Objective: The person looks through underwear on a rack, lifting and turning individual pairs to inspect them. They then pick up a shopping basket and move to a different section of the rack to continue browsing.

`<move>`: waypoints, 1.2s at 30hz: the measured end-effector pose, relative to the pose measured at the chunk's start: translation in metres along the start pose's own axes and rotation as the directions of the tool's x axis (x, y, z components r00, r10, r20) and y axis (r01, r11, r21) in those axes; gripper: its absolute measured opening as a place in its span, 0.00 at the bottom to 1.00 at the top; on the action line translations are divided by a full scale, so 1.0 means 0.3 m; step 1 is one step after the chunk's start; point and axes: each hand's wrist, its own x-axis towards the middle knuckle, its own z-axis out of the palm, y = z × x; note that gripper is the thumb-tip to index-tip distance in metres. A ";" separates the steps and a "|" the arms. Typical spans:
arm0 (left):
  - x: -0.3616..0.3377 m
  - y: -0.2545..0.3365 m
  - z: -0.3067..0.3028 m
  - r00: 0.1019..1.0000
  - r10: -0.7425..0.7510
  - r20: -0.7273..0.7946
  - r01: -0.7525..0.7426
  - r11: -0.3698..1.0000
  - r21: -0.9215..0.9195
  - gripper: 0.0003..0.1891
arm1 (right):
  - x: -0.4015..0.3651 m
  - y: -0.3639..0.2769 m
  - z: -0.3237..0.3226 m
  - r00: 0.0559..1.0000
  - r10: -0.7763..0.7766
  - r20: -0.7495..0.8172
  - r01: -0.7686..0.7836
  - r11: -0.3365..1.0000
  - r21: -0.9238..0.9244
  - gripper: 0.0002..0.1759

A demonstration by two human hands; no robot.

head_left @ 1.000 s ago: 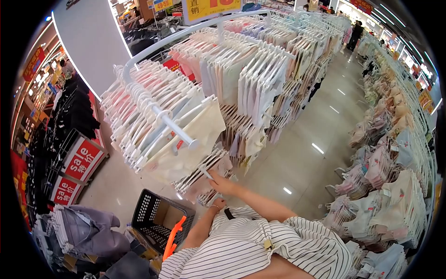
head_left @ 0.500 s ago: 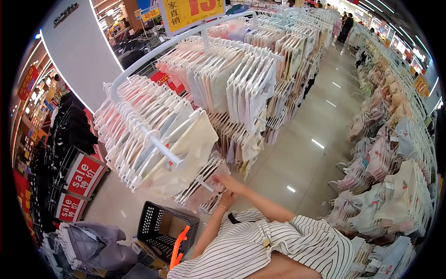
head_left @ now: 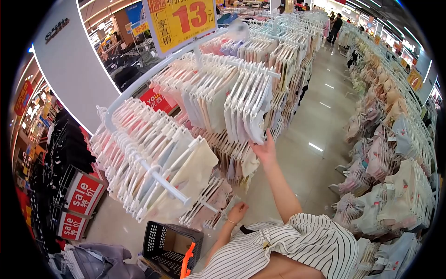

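Note:
My right hand [head_left: 265, 149] reaches up to the lower edge of the pale garments [head_left: 247, 118] hanging at the end of the middle rail. Its thumb and fingers are spread apart at the cloth. Lower down, my left hand [head_left: 238, 211] has curled fingers beside the small pale garments [head_left: 216, 197] on a low rail; whether it grips anything is hidden. A cream garment [head_left: 197, 165] hangs at the front of the nearest white rail [head_left: 169, 187], above and left of my left hand.
A black basket [head_left: 155, 242] with an orange handle [head_left: 188, 260] stands below the racks. Red sale signs [head_left: 86, 193] are at the left. Another garment rack [head_left: 399, 200] lines the right side of the tiled aisle [head_left: 309, 125]. Two people [head_left: 335, 29] stand far off.
My right hand has moved up and right, from beside my left hand to the middle rail's garments. My left hand has shifted slightly right and down. The view has tilted a little.

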 end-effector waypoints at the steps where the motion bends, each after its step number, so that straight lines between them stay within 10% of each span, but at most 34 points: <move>1: 0.002 0.011 0.000 1.000 0.021 -0.007 -0.021 1.000 -0.012 0.14 | -0.005 -0.003 0.010 0.992 -0.123 -0.009 0.122 0.990 -0.071 0.16; 4: 0.004 0.053 -0.001 0.998 0.058 0.001 -0.058 0.998 -0.034 0.14 | -0.033 -0.052 0.021 0.960 0.142 0.239 -0.134 0.990 -0.052 0.08; 5: 0.006 0.064 -0.005 0.997 0.070 0.012 -0.070 0.997 -0.025 0.13 | -0.045 -0.053 0.027 0.999 0.036 0.020 -0.035 0.997 -0.067 0.07; 10: 0.022 0.225 -0.062 0.996 0.055 0.065 -0.059 0.996 0.071 0.13 | -0.069 -0.082 -0.025 0.987 0.100 0.126 -0.080 0.985 -0.154 0.08; 19: 0.217 0.481 -0.102 0.954 0.279 -0.111 -0.300 0.880 -0.368 0.21 | -0.094 -0.067 -0.015 0.993 -0.014 0.114 0.076 0.822 -0.565 0.24; 28: 0.486 0.771 -0.086 0.797 0.161 -0.583 -0.414 0.848 -0.332 0.33 | -0.049 -0.152 0.013 0.948 0.197 0.249 0.149 0.417 -0.897 0.22; 31: 0.528 0.908 -0.066 0.730 0.050 -0.681 -0.391 0.848 -0.357 0.26 | -0.019 -0.224 0.023 0.863 0.208 0.460 0.478 -0.042 -0.878 0.18; 36: 0.622 0.932 -0.020 0.631 -0.043 -0.775 -0.390 0.845 -0.364 0.20 | 0.046 -0.324 0.015 0.865 0.488 0.116 0.158 -0.046 -0.986 0.26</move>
